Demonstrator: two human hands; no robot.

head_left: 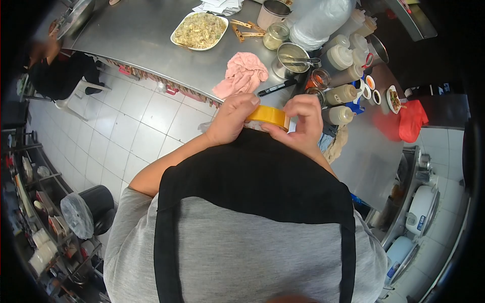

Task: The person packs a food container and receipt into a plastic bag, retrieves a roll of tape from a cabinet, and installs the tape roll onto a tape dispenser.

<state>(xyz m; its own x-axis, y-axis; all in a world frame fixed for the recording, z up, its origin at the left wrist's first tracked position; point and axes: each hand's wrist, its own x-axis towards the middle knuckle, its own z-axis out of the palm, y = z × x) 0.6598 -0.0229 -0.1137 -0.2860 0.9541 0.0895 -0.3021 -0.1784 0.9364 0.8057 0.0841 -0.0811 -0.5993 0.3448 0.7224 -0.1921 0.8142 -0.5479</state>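
Note:
Both hands hold a roll of yellow tape (270,115) close in front of the black apron. My left hand (231,119) grips its left side, with the thumb along the top edge. On the other side, my right hand (302,121) has curled fingers at the roll's right end and the thumb below it. Just beyond the hands, a crumpled pink cloth (243,73) lies on the steel counter (146,38). Between the cloth and a metal pot (290,59) with tongs in it lies a black marker (277,88).
A white dish of fried rice (200,31) stands at the back, near wooden clothespins (247,30) and a glass jar (276,35). Several squeeze bottles (341,94) crowd the right. At the far left, a person in black (60,76) sits on a white chair (76,101).

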